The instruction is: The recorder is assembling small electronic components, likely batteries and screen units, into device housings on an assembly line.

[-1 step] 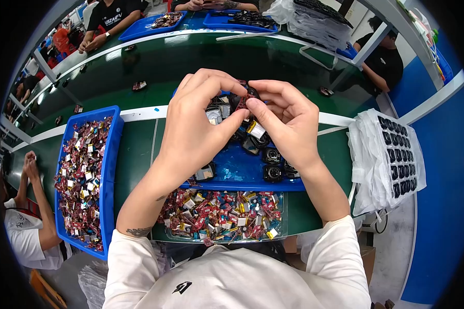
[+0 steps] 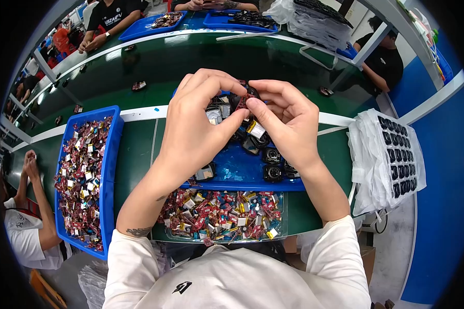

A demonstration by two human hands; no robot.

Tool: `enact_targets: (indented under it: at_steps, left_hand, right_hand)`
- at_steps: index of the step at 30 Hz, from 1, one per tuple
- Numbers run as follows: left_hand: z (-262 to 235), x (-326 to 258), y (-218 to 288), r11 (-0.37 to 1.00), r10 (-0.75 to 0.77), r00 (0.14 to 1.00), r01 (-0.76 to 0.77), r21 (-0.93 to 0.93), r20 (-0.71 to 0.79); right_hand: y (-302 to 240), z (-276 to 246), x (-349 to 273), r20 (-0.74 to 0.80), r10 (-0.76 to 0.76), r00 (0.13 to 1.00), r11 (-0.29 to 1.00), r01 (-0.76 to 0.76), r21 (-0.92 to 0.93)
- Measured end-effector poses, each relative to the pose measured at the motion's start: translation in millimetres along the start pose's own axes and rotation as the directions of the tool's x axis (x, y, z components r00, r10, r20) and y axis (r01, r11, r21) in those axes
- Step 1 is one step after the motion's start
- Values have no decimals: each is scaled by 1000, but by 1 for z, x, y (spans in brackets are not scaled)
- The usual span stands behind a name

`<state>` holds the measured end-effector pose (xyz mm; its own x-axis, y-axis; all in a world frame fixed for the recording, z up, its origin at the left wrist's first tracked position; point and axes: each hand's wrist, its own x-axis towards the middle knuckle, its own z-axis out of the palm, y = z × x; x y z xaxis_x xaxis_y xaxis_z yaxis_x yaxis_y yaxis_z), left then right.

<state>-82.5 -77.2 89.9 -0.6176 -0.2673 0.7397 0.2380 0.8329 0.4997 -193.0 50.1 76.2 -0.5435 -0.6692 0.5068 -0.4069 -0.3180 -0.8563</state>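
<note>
Above the blue tray [image 2: 232,180] both my hands meet on a small red circuit board [image 2: 243,101]. My left hand [image 2: 193,116] is closed on its left side with thumb and forefinger. My right hand [image 2: 290,122] pinches it from the right, the thumb lying on it. A silver battery cell with a yellow end [image 2: 256,130] shows just below the board; whether it is joined to it I cannot tell. Fingers hide much of the board. In the tray beneath lie several black square housings [image 2: 272,173] with round centres, partly covered by my hands.
Nearest me, a clear tray holds red boards with batteries [image 2: 224,213]. A long blue bin [image 2: 113,180] of similar boards stands left. Stacked trays of black parts in white wrap [image 2: 386,159] stand right. Loose parts dot the green conveyor belt [image 2: 191,56]; other people sit around it.
</note>
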Motion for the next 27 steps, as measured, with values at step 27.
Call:
enact_targets:
  at_steps: [27]
  left_hand:
    - [-17, 6, -12, 651, -446, 827, 563, -510, 343]
  right_hand:
    - [-3, 3, -1, 11, -129, 992, 990, 130, -63]
